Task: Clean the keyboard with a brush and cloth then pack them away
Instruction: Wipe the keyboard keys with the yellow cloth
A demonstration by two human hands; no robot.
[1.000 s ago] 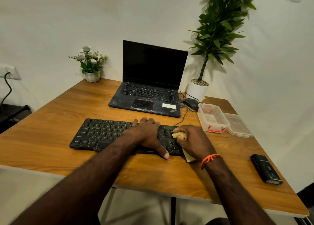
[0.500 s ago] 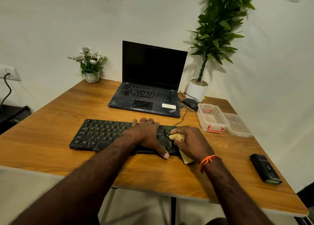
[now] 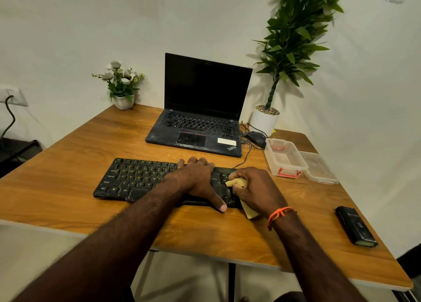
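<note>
Yellow cloth [image 3: 237, 183], soft and bunched, was clenched in the right hand [image 3: 255, 190], a loose corner poking out by the wrist onto the wood. That hand pressed it to the keys at the right end of the keyboard [image 3: 136, 178]. Left hand [image 3: 196, 178] lay flat and released, gripping nothing, palm down mid-board w/ thumb over the near edge, apparently steadying it.

Step in hand, by my read: the cloth wipe, right-hand key block. Next move prob. calls for short firm strokes leftward across the rows, w/ the left hand shifting out of the way; packing not yet begun.

Keyboard: flat black plastic slab, matte, dusty-looking keys, near-centre on the wooden table [image 3: 68, 187], grain warm and slightly scuffed. Clear plastic box [image 3: 284, 158] w/ red clips sat open to the right, its lid [image 3: 319, 169] just beside it, likely where the tools go. Brush: couldn't pick it out for sure; a dark oblong case [image 3: 355, 228] lay near the right edge. Laptop [image 3: 200, 110] stood open at the far side.
</note>
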